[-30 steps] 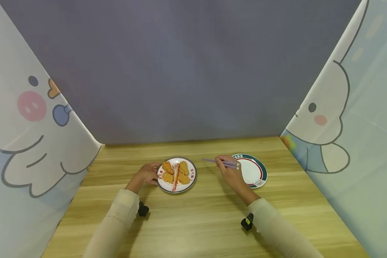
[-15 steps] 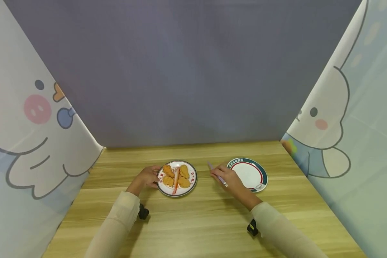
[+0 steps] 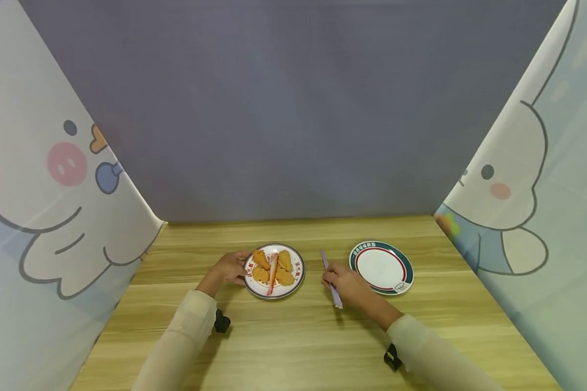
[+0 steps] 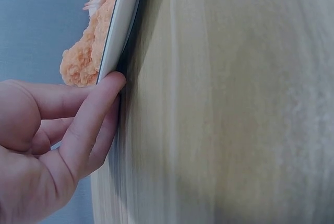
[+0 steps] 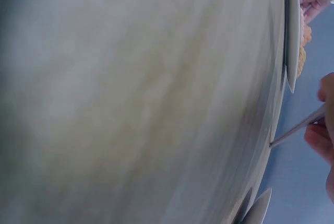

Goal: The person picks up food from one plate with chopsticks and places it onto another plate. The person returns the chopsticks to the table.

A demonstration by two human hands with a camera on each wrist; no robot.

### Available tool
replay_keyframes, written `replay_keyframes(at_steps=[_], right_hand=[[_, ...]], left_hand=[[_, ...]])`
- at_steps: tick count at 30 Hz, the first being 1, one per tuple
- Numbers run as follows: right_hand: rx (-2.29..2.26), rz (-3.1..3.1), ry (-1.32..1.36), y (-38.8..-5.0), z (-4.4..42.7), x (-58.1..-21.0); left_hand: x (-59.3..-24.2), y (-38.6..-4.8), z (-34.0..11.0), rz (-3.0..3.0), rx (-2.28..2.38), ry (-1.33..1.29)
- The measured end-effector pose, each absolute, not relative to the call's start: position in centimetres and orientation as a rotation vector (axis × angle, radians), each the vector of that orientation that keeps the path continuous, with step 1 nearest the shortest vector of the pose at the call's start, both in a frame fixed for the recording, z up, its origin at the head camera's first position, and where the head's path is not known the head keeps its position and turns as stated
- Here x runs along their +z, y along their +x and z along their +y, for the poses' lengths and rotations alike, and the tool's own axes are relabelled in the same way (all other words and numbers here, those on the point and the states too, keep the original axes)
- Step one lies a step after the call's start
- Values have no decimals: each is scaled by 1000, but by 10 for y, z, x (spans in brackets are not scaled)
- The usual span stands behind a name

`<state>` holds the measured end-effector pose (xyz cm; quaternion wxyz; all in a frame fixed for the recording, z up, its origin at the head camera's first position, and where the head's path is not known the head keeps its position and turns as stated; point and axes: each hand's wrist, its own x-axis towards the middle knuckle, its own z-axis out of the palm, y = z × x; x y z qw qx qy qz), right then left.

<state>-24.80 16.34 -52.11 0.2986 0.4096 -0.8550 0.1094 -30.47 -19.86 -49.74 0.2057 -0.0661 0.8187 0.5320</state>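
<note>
In the head view, my left hand [image 3: 230, 267] pinches the left edge of a white plate [image 3: 293, 287] with a dark rim. On it lie several golden fried-chicken pieces [image 3: 285, 259] and a long red-and-white crab leg [image 3: 273, 274]. The left wrist view shows the left fingertips [image 4: 112, 83] against the plate's edge [image 4: 116, 41]. My right hand [image 3: 349, 285] grips a pair of purple chopsticks [image 3: 335, 297], right of that plate. They point away from me. In the right wrist view, the chopsticks [image 5: 297, 130] slant out from the fingers, one end at or near the tabletop.
A second plate [image 3: 381, 269], white with a green rim and red ring, stands just right of my right hand. The wooden table [image 3: 274, 347] meets a grey backdrop [image 3: 293, 136] behind, with cartoon-printed panels on both sides.
My right hand has turned, swinging the chopsticks from pointing left to pointing away from me, and has moved off the green-rimmed plate. My left hand keeps its place at the food plate's edge.
</note>
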Motion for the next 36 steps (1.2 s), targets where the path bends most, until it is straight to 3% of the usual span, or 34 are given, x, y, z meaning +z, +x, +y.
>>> replay_keyframes(at_steps=[36], right_hand=[[242, -2588, 1206, -236, 160, -524]], left_hand=[[-495, -309, -205, 2304, 1452, -165]])
